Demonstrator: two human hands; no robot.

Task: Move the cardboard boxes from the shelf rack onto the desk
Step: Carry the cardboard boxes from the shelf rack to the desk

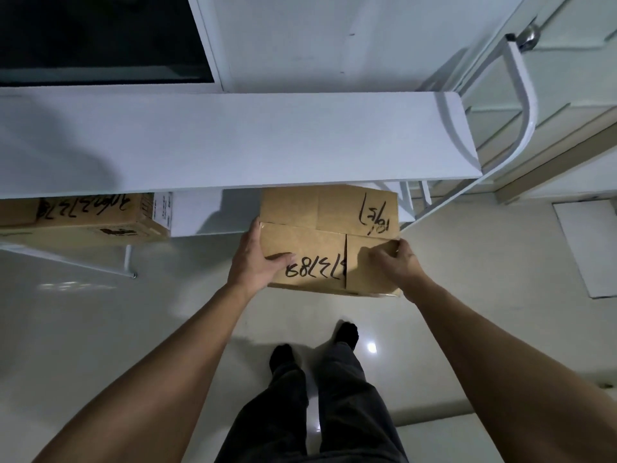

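- The cardboard box [329,240] between your hands carries black marker writing on its closed top flaps, upside down from your view: the near flap reads roughly "37389" and the far right flap something like "19/5/7"; the exact digits are hard to make out.
- A second cardboard box [83,217] sits on the lower shelf at the left, with marker digits scrawled across its top and a white printed label on its right end, too small to read.
- Your left hand [255,260] grips the box's left edge, thumb laid over the top flap and fingers wrapped down the side.
- Your right hand [397,262] clamps the near right corner, fingers curled over the flap's edge.
- Both forearms are bare and stretched forward, well apart, with the box spanning the gap between the hands.
- The box lies partly under the white shelf board [233,142] of the shelf rack [521,105], its near half sticking out past the lower shelf's front edge above the floor.
- The rack has white metal tubing curving down at its right end.
- Below you is a glossy pale tiled floor [100,329], with your dark trousers and dark socks in view.
- A white wall and a dark window [100,35] stand behind the rack; white panelled doors with a round knob stand to the right.
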